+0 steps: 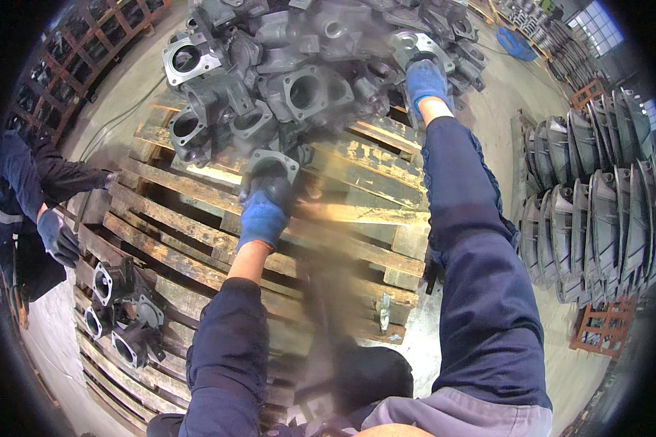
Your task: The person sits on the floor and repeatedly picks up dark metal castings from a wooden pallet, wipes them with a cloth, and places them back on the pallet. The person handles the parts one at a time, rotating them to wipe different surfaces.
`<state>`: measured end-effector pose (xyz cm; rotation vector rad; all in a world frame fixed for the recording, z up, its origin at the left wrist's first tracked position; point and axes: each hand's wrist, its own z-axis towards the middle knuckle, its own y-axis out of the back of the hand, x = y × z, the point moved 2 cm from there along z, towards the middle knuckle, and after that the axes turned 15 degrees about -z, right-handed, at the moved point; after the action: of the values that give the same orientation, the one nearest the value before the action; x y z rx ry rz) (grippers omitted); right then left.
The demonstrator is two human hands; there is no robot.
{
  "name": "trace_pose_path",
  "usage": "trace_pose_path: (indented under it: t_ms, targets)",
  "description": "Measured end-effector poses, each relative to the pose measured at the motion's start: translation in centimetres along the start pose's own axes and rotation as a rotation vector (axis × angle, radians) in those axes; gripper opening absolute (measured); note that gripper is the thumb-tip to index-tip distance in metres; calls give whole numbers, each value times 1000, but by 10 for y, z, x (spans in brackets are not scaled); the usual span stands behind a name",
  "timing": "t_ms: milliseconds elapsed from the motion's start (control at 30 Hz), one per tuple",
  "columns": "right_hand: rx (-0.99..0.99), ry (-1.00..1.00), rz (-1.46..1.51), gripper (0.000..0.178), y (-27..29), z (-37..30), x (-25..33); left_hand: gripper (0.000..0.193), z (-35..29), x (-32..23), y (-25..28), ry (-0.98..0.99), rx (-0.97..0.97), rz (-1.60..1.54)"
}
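My left hand (263, 213), in a blue glove with dark fingers, is closed on a grey metal casting (278, 162) with a square flange. That casting is at the near side of the heap, above the pallet slats. Farther off, my right hand (426, 80), gloved the same way, reaches to another flanged casting (413, 42) at the heap's right end. Its fingers are over the casting and partly hidden, and they look wrapped round it. Between and beyond my hands lies a pile of similar castings (306, 91) with round bores and bolt-holed flanges.
A wooden pallet (189, 193) with gapped slats lies under the heap. Several castings (127, 313) stand on slats at lower left, near another person's gloved hand (57, 237). Stacked ribbed metal parts (590, 226) line the right side. Rusty metal crates (73, 51) stand at far left.
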<state>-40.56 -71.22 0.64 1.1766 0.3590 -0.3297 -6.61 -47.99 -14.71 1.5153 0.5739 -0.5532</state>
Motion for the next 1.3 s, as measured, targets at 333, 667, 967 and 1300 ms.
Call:
trace_pose_path:
  t_ms: [333, 667, 967, 1300]
  targets:
    - [232, 124, 8, 27, 33, -96, -2, 39, -5, -18, 6, -410, -221, 81]
    - [503, 505, -208, 33, 31, -139, 47, 40, 19, -15, 37, -422, 5, -228]
    - [648, 30, 817, 42, 121, -272, 171, 47, -96, -34, 60, -41, -489, -939]
    - [331, 11, 773, 38, 75, -229, 81, 47, -29, -52, 45, -341, -437, 70]
